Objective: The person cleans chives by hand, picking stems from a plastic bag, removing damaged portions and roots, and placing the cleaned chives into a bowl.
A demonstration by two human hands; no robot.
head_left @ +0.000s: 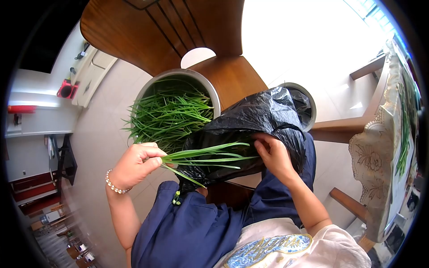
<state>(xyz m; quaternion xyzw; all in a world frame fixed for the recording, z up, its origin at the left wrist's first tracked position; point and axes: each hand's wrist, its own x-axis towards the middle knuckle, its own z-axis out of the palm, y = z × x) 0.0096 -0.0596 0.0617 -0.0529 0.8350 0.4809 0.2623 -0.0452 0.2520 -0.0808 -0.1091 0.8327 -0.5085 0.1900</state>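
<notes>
My left hand (136, 166), with a beaded bracelet at the wrist, pinches a small bunch of green chives (201, 155) by one end. The long flat leaves point right, across the mouth of a black plastic bag (263, 109) lying over my lap. My right hand (273, 156) is at the bag's opening, near the leaf tips. Its fingers are curled and partly in the bag's shadow, so what they hold, if anything, is hidden. Beyond my left hand, a metal basin (213, 89) on a wooden chair holds a heap of chives (172, 111).
The wooden chair (232, 73) faces me. A round bin (308, 96) lined with black plastic stands behind the bag. At the right is a table with a lace cloth (373, 156), with more green leaves on top. Small green scraps (176, 198) lie on my trousers.
</notes>
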